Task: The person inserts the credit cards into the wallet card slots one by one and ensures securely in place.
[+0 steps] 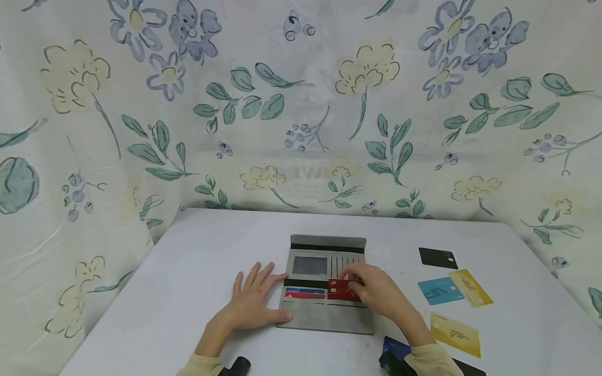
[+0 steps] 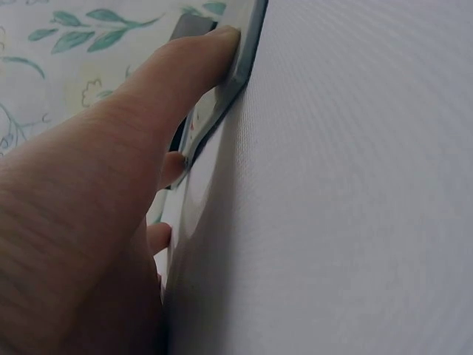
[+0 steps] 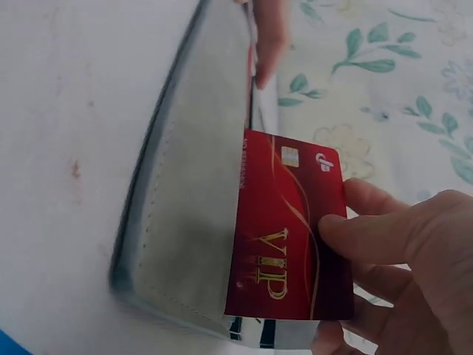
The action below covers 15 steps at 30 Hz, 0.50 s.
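A grey card wallet (image 1: 324,318) lies unfolded on the white table, with a window pocket (image 1: 310,265) and rows of slots. My right hand (image 1: 378,292) pinches a red VIP card (image 3: 277,229) between thumb and fingers. In the right wrist view, the card's long edge sits along the mouth of a wallet slot, and most of its face shows. Red and blue cards (image 1: 304,295) are tucked in the slot beside it, on the left. With fingers spread, my left hand (image 1: 254,303) rests at the wallet's left side, the thumb (image 2: 211,55) on its lower corner.
Right of the wallet lie a black card (image 1: 437,258), a light blue card (image 1: 439,291) overlapping a yellow card (image 1: 472,288), and another gold card (image 1: 456,334). A dark blue card (image 1: 395,347) lies near my right wrist. Floral sheeting (image 1: 301,104) hangs behind the table.
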Motion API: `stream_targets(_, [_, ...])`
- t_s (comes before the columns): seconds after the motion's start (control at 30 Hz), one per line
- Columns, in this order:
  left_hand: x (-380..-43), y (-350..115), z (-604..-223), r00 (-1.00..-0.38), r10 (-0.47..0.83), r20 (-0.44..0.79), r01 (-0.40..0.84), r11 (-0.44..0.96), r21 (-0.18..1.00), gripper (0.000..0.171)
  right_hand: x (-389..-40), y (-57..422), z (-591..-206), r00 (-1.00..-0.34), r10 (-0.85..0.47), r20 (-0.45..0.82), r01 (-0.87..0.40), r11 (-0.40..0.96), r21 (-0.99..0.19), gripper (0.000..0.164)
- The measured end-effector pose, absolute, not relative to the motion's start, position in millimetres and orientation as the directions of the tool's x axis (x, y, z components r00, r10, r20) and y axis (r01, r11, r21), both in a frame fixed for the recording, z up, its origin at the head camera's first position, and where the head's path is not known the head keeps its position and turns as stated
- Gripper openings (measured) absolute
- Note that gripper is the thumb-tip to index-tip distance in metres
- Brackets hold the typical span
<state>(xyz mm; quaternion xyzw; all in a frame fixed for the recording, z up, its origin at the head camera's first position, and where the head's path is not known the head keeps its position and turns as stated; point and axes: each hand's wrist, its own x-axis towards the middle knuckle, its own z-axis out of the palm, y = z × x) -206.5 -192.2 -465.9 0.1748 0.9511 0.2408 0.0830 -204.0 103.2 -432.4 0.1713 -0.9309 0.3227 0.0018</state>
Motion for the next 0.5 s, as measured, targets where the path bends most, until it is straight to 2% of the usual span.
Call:
stream_targets(0.27, [-206, -193, -466, -0.924, 0.377, -0.070, 0.297, 0.820, 0.489, 0.086, -201, 97, -437, -0.956, -0.271, 0.111, -0.285, 0.766, -0.576, 0.026])
stream_targets(0.5, [-205, -195, -466, -0.922, 0.380, -0.067, 0.302, 0.819, 0.488, 0.086, -197, 89, -441, -0.938, -0.283, 0.199, -0.343, 0.830, -0.440, 0.028])
